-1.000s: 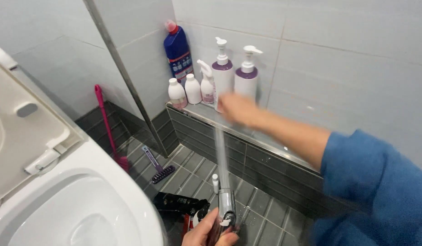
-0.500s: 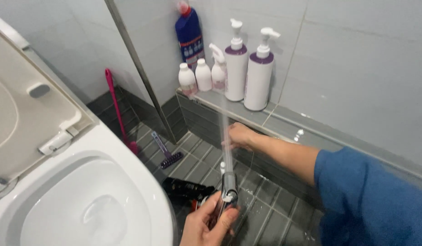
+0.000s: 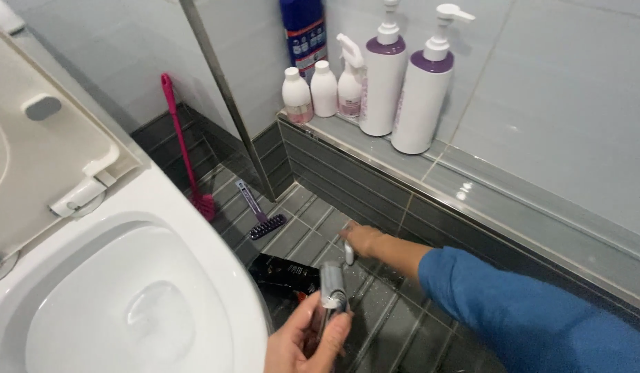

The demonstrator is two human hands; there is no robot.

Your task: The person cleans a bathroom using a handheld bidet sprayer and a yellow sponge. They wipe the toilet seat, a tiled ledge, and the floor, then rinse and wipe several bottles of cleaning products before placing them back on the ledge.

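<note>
The left hand (image 3: 303, 345) is clamped on a chrome spray head (image 3: 332, 293) beside the toilet bowl (image 3: 127, 304). The right hand (image 3: 361, 238) closes on a small white bottle (image 3: 348, 250) on the wet floor tiles (image 3: 299, 231); the bottle is not yet lifted.

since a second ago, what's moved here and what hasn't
The right hand has dropped from the ledge by the pump bottles to the floor tiles, reaching a small white object. The water stream seen earlier no longer shows. The left hand still grips the chrome sprayer. Bottles, brushes and toilet stayed put.
</note>
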